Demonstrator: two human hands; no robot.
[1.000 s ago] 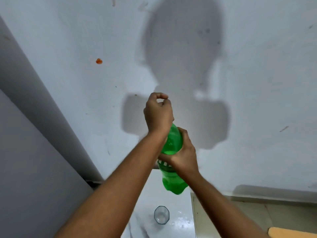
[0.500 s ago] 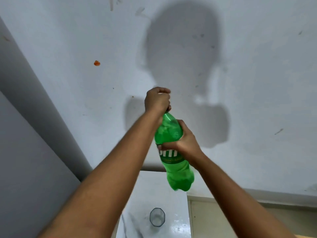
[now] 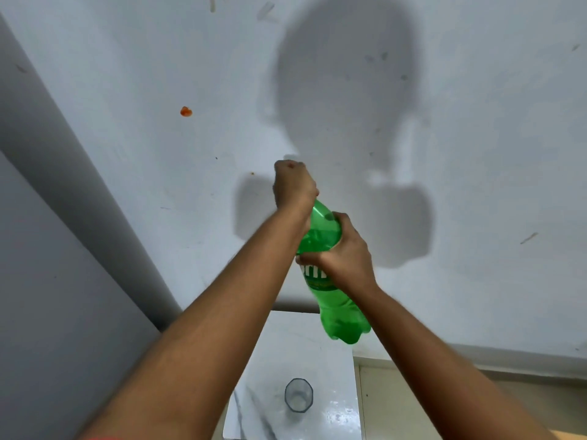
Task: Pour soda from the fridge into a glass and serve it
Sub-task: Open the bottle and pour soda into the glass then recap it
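Both hands (image 3: 344,252) grip green bottle (image 3: 320,236) above glass (image 3: 298,396) (empty, on marble).

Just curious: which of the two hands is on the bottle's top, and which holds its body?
The left hand is closed over the top; the right hand wraps the green bottle around its body.

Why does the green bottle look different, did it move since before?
Yes. The green bottle now hangs higher above the glass on the white table, both hands gripping it.
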